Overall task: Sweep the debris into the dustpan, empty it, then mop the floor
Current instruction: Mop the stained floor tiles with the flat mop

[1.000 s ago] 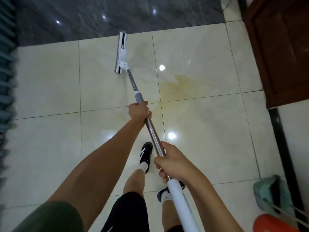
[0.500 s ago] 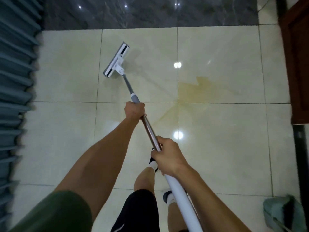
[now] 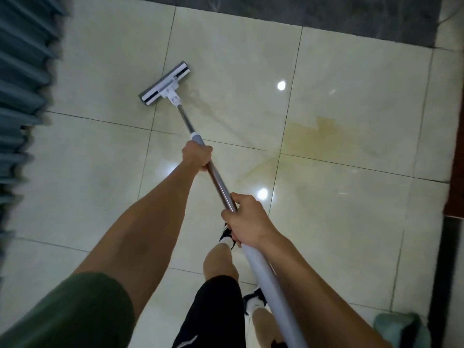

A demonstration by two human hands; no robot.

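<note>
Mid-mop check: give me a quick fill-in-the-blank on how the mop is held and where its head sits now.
1. Both hands grip the mop's ____.
2. The left hand holds just below the handle's grey ____.
3. The mop head lies flat on the cream ____ floor.
4. The yellowish stain lies to the ____ of the mop head.
The right hand grips nearer the body.

Missing words: handle; collar; tiled; right

The floor is glossy cream tile, smooth enough to mirror the lamps, with a yellowish stain at right and a dark polished stone strip along the far edge. The mop has a white plastic head with a grey pad, a shiny metal shaft and a matt white near grip. At right stands reddish wood; at left hangs blurred blue-grey pleated cloth.
</note>
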